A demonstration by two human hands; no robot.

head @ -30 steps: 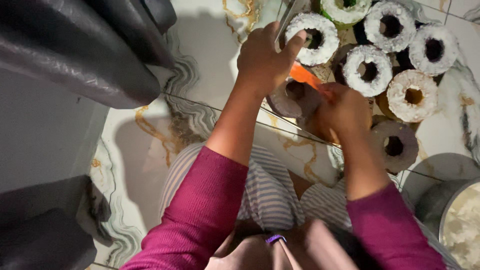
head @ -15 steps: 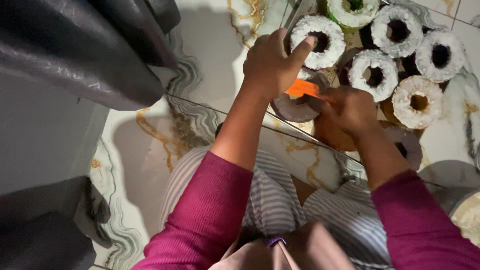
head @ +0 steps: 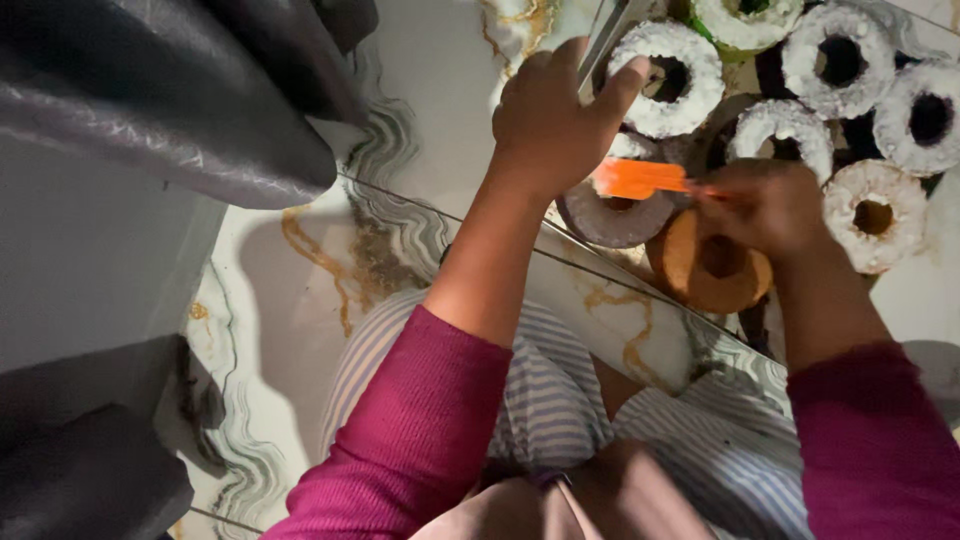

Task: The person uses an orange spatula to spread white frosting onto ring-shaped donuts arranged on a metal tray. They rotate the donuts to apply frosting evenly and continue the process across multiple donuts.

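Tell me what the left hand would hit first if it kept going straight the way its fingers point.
Most likely the white-coated ring cake just past the left hand: its fingertips already sit at that cake's edge. Depth is hard to judge, so actual contact is unclear.

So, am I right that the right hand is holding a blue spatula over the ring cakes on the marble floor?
Not quite: the head view shows an orange spatula, not a blue one. The right hand does hold it over the ring cakes on the marble floor.
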